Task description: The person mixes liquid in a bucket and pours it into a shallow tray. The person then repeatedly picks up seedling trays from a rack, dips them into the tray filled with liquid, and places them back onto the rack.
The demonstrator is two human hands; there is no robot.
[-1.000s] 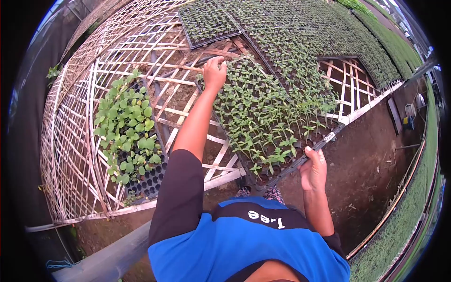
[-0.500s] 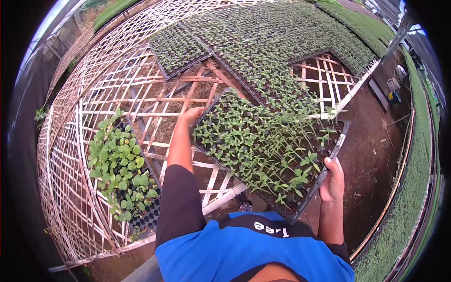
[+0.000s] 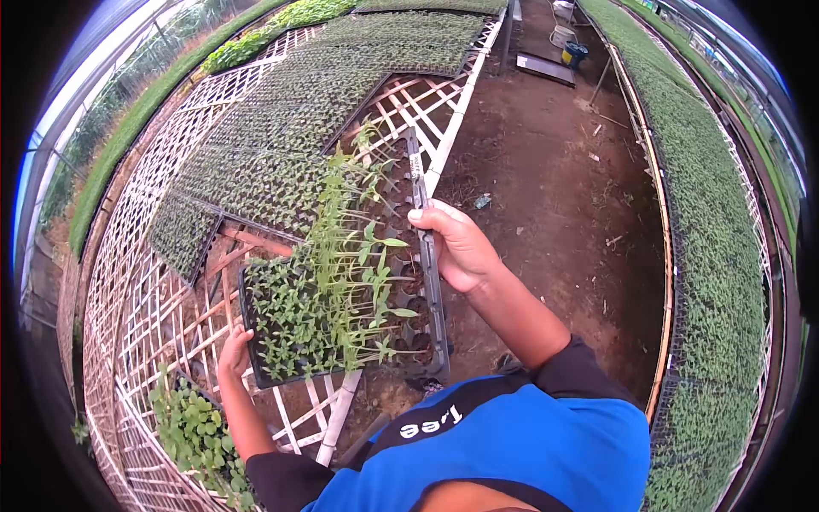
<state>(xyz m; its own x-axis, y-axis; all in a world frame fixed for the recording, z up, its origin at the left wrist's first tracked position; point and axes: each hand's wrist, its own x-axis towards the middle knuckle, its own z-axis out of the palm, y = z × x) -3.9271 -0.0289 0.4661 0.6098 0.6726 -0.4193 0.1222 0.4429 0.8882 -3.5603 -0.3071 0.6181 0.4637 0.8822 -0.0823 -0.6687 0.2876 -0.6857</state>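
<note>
Between my two hands is a black seedling tray (image 3: 433, 294), tilted, with its right side raised. Short leafy seedlings (image 3: 290, 316) fill its left part, taller thin ones (image 3: 345, 256) stand in the middle, and bare cells show along the right. My left hand (image 3: 234, 350) grips the tray's left edge, fingers partly hidden beneath. At the right rim, my right hand (image 3: 456, 245) holds on with the thumb on top, close to a white label (image 3: 415, 162); its other fingers are behind the rim.
A slatted lattice bench (image 3: 153, 341) carries many seedling trays (image 3: 281, 145) ahead. Broad-leaved plants (image 3: 198, 431) sit at lower left. A dirt path (image 3: 546, 188) runs along the right, with a dark bucket (image 3: 574, 55) at its far end. Another seedling bench (image 3: 717, 256) lies beyond it.
My view has turned right, toward the path. The tray has been tilted, its right side lifted higher, and both hands still hold it.
</note>
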